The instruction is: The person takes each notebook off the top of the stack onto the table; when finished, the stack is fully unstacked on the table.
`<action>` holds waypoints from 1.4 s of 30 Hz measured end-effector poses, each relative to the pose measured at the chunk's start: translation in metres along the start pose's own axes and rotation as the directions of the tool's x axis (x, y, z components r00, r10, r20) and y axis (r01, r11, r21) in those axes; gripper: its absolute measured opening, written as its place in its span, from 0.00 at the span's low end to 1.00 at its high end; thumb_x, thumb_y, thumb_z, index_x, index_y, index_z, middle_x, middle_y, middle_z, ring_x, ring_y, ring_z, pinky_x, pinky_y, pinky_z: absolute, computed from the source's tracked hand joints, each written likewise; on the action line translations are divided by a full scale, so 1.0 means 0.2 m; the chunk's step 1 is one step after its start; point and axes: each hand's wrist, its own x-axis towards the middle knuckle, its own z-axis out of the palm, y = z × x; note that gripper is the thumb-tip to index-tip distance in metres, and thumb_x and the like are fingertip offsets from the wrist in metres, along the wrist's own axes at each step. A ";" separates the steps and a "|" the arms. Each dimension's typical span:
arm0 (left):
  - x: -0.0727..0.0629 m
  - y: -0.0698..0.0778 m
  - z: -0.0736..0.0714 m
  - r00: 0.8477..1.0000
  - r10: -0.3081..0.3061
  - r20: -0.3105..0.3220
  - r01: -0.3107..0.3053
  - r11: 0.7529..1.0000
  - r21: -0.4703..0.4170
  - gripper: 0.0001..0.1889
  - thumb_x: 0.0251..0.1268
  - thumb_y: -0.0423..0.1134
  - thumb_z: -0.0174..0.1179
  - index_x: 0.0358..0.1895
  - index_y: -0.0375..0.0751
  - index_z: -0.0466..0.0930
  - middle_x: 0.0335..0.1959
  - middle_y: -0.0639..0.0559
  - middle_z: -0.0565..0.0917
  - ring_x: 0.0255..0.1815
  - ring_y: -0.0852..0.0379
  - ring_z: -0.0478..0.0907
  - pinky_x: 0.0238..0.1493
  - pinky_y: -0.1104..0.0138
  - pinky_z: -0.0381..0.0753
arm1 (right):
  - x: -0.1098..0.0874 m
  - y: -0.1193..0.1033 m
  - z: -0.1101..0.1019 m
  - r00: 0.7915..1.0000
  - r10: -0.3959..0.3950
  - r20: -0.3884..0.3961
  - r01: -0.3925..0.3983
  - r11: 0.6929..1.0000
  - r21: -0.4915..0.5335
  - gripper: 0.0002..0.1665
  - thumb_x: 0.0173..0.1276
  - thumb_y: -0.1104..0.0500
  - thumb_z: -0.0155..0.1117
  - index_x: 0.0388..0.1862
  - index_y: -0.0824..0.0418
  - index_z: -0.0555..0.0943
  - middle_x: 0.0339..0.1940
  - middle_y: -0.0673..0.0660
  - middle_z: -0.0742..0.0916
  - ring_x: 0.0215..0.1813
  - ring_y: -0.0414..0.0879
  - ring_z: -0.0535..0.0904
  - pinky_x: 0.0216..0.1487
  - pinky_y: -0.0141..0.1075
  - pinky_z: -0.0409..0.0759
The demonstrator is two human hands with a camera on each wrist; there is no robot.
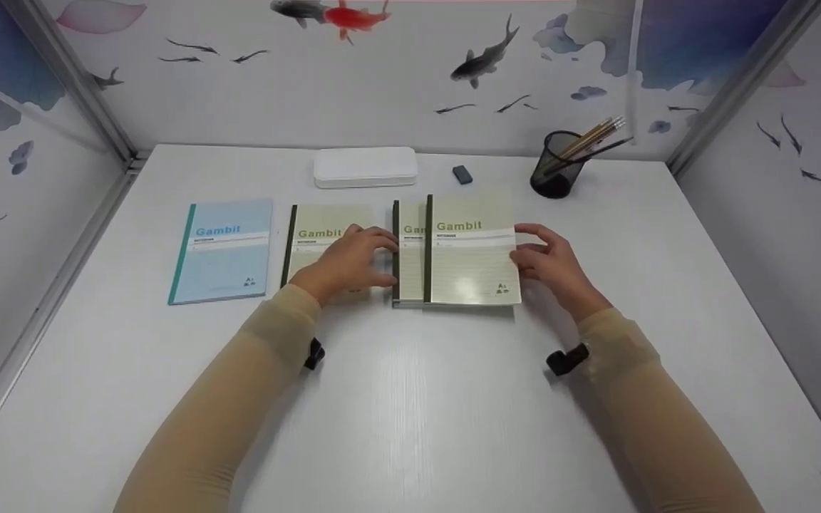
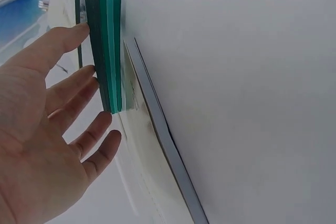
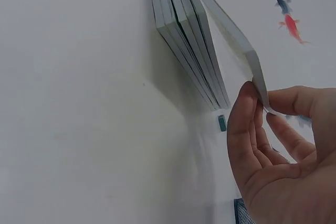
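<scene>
My right hand [image 1: 553, 267] pinches the right edge of a pale green Gambit notebook [image 1: 473, 267]. In the right wrist view this notebook [image 3: 236, 35] is raised and tilted above a stack of several notebooks [image 3: 181, 35]. From the head it sits shifted right of the stack, whose top cover is another pale green notebook [image 1: 410, 274]. My left hand [image 1: 350, 260] is at the stack's left side, fingertips against or very near the dark and teal spines [image 2: 107, 51]. Beneath that hand, a separate pale green notebook [image 1: 307, 263] lies flat, partly hidden.
A blue notebook [image 1: 225, 267] with a teal spine lies at the left. Behind are a white case [image 1: 365, 168], a dark eraser-like block [image 1: 462, 174] and a black mesh cup [image 1: 553, 171] of pencils. Walls [image 1: 382, 85] enclose the table's back and sides.
</scene>
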 end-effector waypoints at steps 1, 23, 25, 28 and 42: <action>0.00 0.00 0.00 1.000 0.001 0.004 -0.001 1.000 -0.002 0.31 0.62 0.52 0.73 0.67 0.46 0.79 0.75 0.55 0.72 0.75 0.47 0.63 0.77 0.54 0.66 | -0.01 0.00 -0.02 1.000 0.006 -0.001 -0.006 1.000 0.009 0.34 0.73 0.60 0.62 0.77 0.52 0.68 0.59 0.59 0.84 0.45 0.41 0.85 0.46 0.32 0.85; 0.01 0.03 -0.02 1.000 -0.026 0.006 0.026 1.000 0.008 0.30 0.61 0.50 0.74 0.65 0.44 0.81 0.74 0.54 0.73 0.73 0.47 0.64 0.75 0.55 0.68 | -0.05 0.05 -0.47 0.996 0.085 0.002 -0.085 0.994 0.074 0.32 0.77 0.64 0.58 0.76 0.52 0.64 0.41 0.43 0.88 0.42 0.37 0.86 0.45 0.29 0.84; 0.01 0.03 -0.02 1.000 -0.029 0.007 0.029 1.000 0.005 0.29 0.61 0.50 0.74 0.65 0.44 0.81 0.74 0.54 0.73 0.73 0.47 0.64 0.75 0.55 0.68 | -0.05 0.06 -0.48 0.996 0.088 0.003 -0.088 0.994 0.059 0.32 0.77 0.63 0.58 0.77 0.52 0.63 0.41 0.43 0.88 0.42 0.37 0.86 0.45 0.30 0.84; 0.02 0.04 -0.02 0.999 -0.033 0.012 0.033 0.999 0.006 0.29 0.61 0.49 0.74 0.64 0.44 0.81 0.74 0.54 0.73 0.73 0.47 0.63 0.75 0.55 0.68 | -0.04 0.07 -0.49 0.996 0.088 0.006 -0.087 0.996 -0.019 0.36 0.77 0.61 0.60 0.80 0.53 0.61 0.46 0.46 0.87 0.44 0.36 0.86 0.46 0.30 0.85; 0.02 0.05 -0.02 0.999 -0.049 0.017 0.049 0.999 -0.002 0.30 0.60 0.48 0.75 0.65 0.44 0.81 0.73 0.54 0.73 0.74 0.48 0.63 0.76 0.55 0.68 | 0.01 0.11 -0.50 0.999 0.045 0.012 -0.038 0.934 -0.356 0.42 0.73 0.55 0.68 0.82 0.55 0.63 0.66 0.67 0.78 0.45 0.37 0.84 0.46 0.30 0.86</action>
